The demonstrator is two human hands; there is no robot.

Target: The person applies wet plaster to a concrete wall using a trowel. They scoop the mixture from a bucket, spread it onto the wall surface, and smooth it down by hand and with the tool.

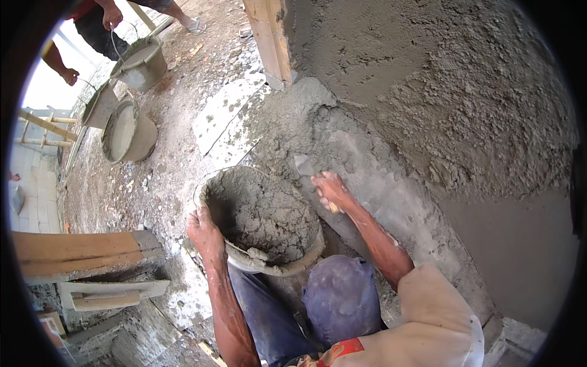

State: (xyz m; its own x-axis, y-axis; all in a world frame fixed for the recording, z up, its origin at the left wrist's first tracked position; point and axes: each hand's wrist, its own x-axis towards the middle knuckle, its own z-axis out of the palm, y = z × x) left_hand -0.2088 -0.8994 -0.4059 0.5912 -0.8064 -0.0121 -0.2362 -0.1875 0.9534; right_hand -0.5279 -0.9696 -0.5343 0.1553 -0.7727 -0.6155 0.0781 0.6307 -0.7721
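Head view: your right hand (331,191) hides the middle of the trowel (302,164), and its grey blade is hard to separate from the mortar (278,137) behind. The trowel sits just right of the bucket (313,249) — blade pointing away and slightly left, handle butt toward you, long axis slanting. Your right fingers are closed around the handle; your left hand (205,231) grips the bucket's rim — fingertips unclear. The bucket's base is hidden.

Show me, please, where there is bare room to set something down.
Mostly bare: the brown pebbled ground between three round grey buckets and the white, cement-splashed sheet. Crowded: around the right hand, with the metal-bladed trowel, grey mortar and round mortar-filled bucket.
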